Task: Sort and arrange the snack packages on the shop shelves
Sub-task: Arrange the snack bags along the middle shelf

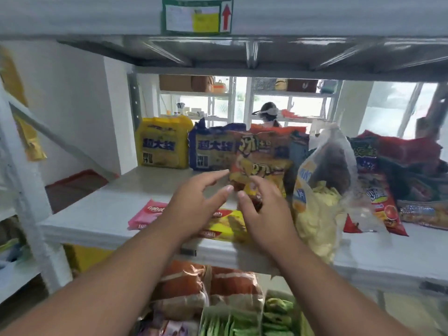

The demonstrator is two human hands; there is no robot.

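Head view looks along a white shop shelf (101, 214) with more packets on the shelf below. At its far side stand a yellow noodle multipack (162, 143) on the left and a blue noodle multipack (211, 151) just right of it. Right of centre a clear bag of pale crisps (320, 190) leans up, with a jumble of red and dark packets beyond it. An orange snack packet (260, 161) stands upright between the blue multipack and the clear bag. Near the front edge lie a yellow wafer packet (228, 225) and a pink wafer packet (148, 213), flat.

Both hands meet at the orange packet's lower edge. Left hand (196, 202) has its fingers spread and relaxed, holding nothing. Right hand (264, 209) curls towards the packet's bottom corner; whether it actually pinches it I cannot tell.

This looks like the step of standing the orange packet in the back row. Next it probably needs squaring beside the blue multipack.
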